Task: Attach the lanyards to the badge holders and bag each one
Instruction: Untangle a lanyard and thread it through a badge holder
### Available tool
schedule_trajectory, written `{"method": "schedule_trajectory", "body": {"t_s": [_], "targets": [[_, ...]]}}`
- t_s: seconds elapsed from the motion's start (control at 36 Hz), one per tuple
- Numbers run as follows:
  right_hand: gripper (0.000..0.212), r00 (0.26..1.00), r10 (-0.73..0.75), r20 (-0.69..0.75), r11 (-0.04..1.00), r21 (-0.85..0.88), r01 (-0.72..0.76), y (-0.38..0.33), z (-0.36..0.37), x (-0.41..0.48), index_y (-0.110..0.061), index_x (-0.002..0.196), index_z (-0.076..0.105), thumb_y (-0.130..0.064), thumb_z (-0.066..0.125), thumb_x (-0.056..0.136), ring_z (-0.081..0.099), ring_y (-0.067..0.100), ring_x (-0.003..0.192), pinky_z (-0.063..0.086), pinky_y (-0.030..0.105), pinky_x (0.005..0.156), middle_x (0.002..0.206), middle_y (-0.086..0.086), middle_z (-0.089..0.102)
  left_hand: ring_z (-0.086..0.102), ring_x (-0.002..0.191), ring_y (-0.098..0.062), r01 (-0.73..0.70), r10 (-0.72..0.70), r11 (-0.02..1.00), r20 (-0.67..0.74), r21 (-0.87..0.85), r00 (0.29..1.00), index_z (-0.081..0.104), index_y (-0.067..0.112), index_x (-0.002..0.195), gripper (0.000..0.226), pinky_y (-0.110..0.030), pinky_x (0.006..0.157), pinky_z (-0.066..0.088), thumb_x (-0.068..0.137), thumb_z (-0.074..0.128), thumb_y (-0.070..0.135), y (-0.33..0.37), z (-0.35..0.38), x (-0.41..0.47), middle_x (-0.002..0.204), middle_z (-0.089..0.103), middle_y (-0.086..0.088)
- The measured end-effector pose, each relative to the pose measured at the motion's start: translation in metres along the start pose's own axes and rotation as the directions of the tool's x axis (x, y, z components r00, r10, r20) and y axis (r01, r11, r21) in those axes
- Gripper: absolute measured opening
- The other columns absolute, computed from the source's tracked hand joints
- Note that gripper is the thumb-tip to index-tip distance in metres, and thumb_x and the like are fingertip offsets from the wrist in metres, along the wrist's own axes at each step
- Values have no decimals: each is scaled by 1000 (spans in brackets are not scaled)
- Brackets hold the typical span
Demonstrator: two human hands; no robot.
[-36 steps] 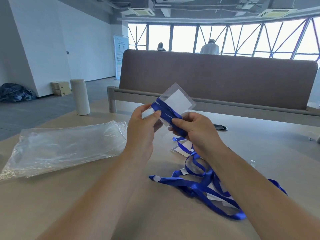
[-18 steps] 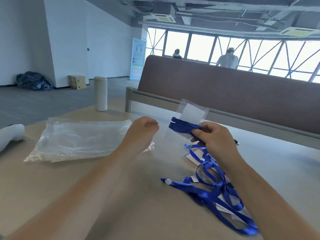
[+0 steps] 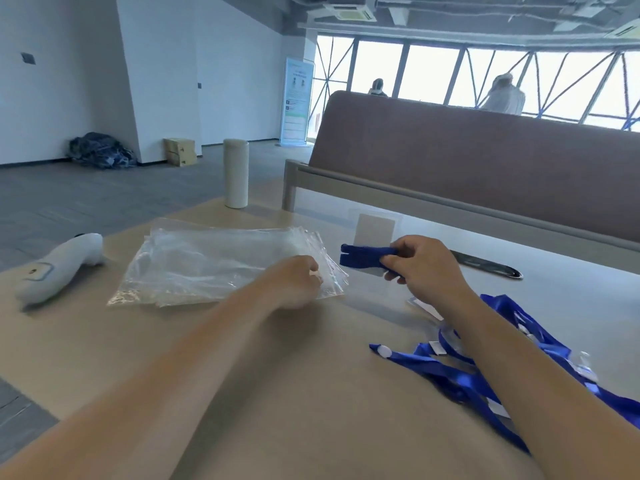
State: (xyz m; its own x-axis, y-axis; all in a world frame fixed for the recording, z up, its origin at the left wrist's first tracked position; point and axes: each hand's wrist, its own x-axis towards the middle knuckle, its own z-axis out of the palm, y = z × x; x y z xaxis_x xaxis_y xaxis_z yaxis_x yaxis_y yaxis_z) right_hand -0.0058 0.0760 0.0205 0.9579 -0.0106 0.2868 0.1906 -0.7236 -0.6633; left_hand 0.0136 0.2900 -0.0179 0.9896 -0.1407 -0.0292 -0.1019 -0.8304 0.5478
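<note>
My right hand (image 3: pixel 420 263) holds a clear badge holder (image 3: pixel 374 229) with a white card inside, upright above the table, with its folded blue lanyard (image 3: pixel 363 255) bunched across its lower part. My left hand (image 3: pixel 298 280) rests on the near right corner of a stack of clear plastic bags (image 3: pixel 214 261), fingers curled and pinching at the bags' edge. A tangle of blue lanyards (image 3: pixel 485 368) with more badge holders lies at the right, partly under my right forearm.
A white handheld controller (image 3: pixel 57 266) lies at the table's left edge. A pale cylindrical bottle (image 3: pixel 236 173) stands at the far corner. A dark flat object (image 3: pixel 485 265) lies behind my right hand. A brown partition (image 3: pixel 467 161) runs along the far side.
My left hand let go of the badge holder and moved down and left onto the bag stack. My right hand kept the holder and folded lanyard. The view swung left.
</note>
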Motion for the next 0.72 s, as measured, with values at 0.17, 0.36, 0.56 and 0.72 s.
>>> {"method": "schedule_trajectory", "body": {"t_s": [0.17, 0.36, 0.56, 0.72], "targets": [[6, 1000, 15, 22, 1000, -13, -15, 2, -9, -2, -19, 93, 68, -16, 65, 90, 72, 21, 75, 59, 43, 79, 73, -1, 74, 62, 99, -22, -31, 30, 999, -114, -13, 993, 59, 24, 117, 26, -34, 90, 49, 94, 56, 36, 5, -3, -7, 124, 62, 0], [7, 999, 12, 51, 998, -58, -9, 10, -9, -7, -19, 96, 68, -18, 66, 90, 70, 14, 70, 59, 33, 72, 73, -3, 73, 53, 119, -28, 81, -64, 983, -103, 166, 993, 36, 9, 146, 82, -35, 96, 42, 88, 56, 64, 13, 12, -2, 140, 45, -15], [4, 999, -14, 50, 999, -51, 16, 12, -9, -10, -19, 93, 68, -17, 66, 90, 69, 12, 70, 56, 28, 70, 74, -2, 72, 56, 94, -24, 126, -96, 965, -135, 231, 986, 58, 12, 122, 57, -32, 81, 46, 82, 64, 51, 17, 22, 7, 113, 58, -8], [6, 998, -21, 52, 996, -83, 25, 14, -9, -8, -20, 96, 68, -19, 65, 91, 69, 13, 72, 57, 33, 76, 76, -2, 72, 59, 80, -26, 114, -88, 972, -134, 207, 987, 61, 11, 86, 6, -32, 72, 48, 81, 60, 13, 21, 17, 4, 81, 60, -4]]}}
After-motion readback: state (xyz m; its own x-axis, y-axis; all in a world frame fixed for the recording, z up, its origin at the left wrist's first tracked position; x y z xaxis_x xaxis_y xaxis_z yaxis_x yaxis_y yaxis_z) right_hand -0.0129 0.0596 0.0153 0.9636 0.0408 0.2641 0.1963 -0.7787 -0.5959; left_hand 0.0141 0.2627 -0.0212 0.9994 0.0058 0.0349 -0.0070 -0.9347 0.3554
